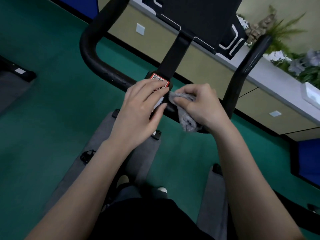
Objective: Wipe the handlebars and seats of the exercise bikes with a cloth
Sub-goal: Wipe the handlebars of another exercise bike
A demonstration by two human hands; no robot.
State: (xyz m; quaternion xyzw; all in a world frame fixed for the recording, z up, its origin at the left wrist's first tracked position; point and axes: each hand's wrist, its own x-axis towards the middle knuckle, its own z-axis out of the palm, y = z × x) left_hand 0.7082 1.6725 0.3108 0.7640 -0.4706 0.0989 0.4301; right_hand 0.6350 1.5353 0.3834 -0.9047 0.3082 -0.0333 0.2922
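A grey cloth [187, 118] is gripped in the right hand [204, 104], whose fingers are curled round it. The cloth is bunched under the fingers and pressed against the black handlebar [90, 54], just right of the bar's middle, with a loose end hanging below the bar. The left hand [138, 111] is laid over the middle clamp of the handlebar, its fingers nearly straight and relaxed, so that nothing is gripped by it. A red-and-white sticker [158, 78] bearing a square code is partly covered by those fingers. The two hands are just beside each other, and the left fingertips almost meet the cloth.

A black stem [174, 56] is seen rising from the clamp to a dark console [199, 19] at the top of the view. The left end of the handlebar is bent round in a loop, and the right end [245, 66] is turned upward.

The bike is stood on a grey mat [97, 144] laid on a green floor [43, 118]. A white-toed shoe [123, 179] is visible below the forearms. Along the wall at the right, plants [285, 40] are set on a pale ledge [270, 80].
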